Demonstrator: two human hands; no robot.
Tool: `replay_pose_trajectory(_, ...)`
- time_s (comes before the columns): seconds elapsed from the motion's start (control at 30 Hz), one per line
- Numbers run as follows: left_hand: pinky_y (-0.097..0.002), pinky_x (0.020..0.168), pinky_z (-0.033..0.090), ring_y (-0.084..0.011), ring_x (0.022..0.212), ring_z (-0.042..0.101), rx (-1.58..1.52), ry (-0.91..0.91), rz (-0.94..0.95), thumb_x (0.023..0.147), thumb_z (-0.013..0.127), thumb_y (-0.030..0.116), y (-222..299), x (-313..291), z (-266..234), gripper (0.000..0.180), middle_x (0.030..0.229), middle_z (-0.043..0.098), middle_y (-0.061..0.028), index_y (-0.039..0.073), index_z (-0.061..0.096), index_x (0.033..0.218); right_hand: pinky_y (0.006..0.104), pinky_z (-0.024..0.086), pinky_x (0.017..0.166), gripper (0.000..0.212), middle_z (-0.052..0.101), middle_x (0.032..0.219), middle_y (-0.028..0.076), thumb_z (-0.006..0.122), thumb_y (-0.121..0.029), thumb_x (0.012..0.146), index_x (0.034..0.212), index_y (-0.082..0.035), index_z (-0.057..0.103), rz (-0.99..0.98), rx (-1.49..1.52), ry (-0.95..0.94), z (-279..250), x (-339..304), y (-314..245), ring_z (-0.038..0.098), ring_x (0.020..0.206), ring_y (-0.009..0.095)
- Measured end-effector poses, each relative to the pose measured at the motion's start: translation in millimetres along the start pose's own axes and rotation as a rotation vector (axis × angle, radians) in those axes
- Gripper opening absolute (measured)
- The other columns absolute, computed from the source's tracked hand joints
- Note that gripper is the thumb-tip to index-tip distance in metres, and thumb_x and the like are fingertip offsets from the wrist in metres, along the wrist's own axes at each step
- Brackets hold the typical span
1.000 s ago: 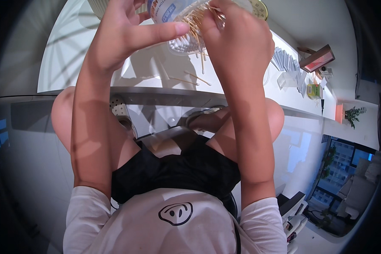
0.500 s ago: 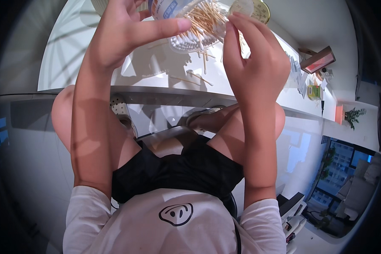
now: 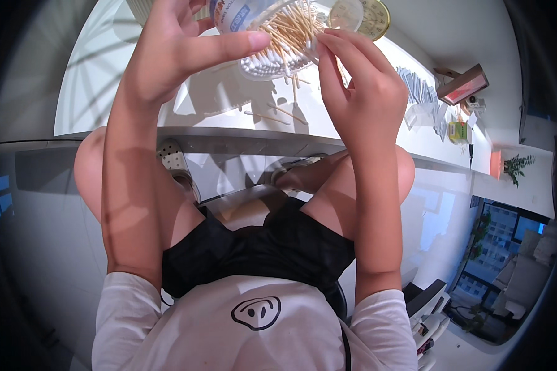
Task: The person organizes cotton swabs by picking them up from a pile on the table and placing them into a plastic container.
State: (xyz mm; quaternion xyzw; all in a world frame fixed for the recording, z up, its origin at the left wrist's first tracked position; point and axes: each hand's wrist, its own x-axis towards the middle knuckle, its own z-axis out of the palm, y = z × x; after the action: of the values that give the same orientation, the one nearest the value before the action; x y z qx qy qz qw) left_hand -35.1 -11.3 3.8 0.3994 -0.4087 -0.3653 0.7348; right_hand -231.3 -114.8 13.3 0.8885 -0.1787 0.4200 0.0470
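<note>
My left hand (image 3: 176,52) is closed around a clear round plastic tub (image 3: 232,15) with a blue-and-white label, tilted so its mouth faces me. Cotton swabs (image 3: 288,34) with pale wooden sticks and white tips fill it, and my left thumb lies across its mouth. At the tub's right edge my right hand (image 3: 365,93) pinches thumb and forefinger together by the swab ends; whatever sits between those fingertips is too small to make out. Beneath the tub, several loose swabs (image 3: 267,117) lie on the white table (image 3: 210,111). The tub's upper part is cut off by the frame.
Behind my right hand are a clear round disc (image 3: 346,15) and a gold-rimmed dial (image 3: 374,20). Farther right lie silvery packets (image 3: 418,86), a green-and-yellow box (image 3: 458,132), a framed picture (image 3: 464,86) and a potted plant (image 3: 517,168). A ribbed pale object (image 3: 140,8) stands far left.
Both hands and the tub have shifted slightly left. My right hand has also dropped a little, its fingertips still pinched at the tub's right edge.
</note>
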Motion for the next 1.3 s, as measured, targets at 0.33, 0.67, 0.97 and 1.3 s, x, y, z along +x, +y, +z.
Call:
replay_pose_trajectory(0.33,-0.0403,0.115,0.035,-0.0269,0.134,0.047,-0.047,-0.105,0.082,0.063,0.088,0.003,-8.3,2.2,-12.7,0.101,0.144,0.049,-0.0159,-0.005,0.035,0.148,0.026,0.043,0.047,0.009,0.074,0.102,0.0,0.076,-0.014,0.086,0.094,-0.01,0.076,0.04,0.008,-0.013,5.2,3.1,0.0,0.054,0.05,0.013)
replay_pose_trajectory(0.67,-0.04,0.114,0.036,-0.0268,0.134,0.048,0.026,-0.001,0.036,0.062,0.089,0.005,-0.1,1.0,-2.4,0.101,0.144,0.049,-0.0158,-0.005,0.037,0.148,0.0252,0.042,0.047,0.019,0.075,0.105,0.002,0.08,-0.017,0.082,0.099,-0.008,0.076,0.09,-0.003,-0.021,3.1,2.9,-7.1,0.051,0.048,0.012)
replay_pose_trajectory(0.97,-0.0406,0.115,0.036,-0.0277,0.135,0.047,-0.083,-0.036,-0.041,0.062,0.09,0.007,16.3,-1.7,0.1,0.103,0.145,0.047,-0.0176,-0.006,0.035,0.148,0.025,0.044,0.048,0.013,0.077,0.1,0.003,0.077,-0.01,0.084,0.097,-0.007,0.077,0.083,0.009,-0.035,-0.7,3.7,2.0,0.057,0.054,0.013)
replay_pose_trajectory(1.3,-0.0405,0.114,0.037,-0.0266,0.134,0.048,-0.004,0.012,0.063,0.064,0.089,0.002,3.6,1.3,-0.5,0.098,0.143,0.048,-0.0157,-0.005,0.037,0.147,0.0291,0.053,0.064,0.015,0.075,0.093,0.009,0.074,-0.013,0.088,0.101,-0.005,0.076,0.04,-0.143,0.009,-0.2,14.4,-12.6,0.066,0.065,0.02)
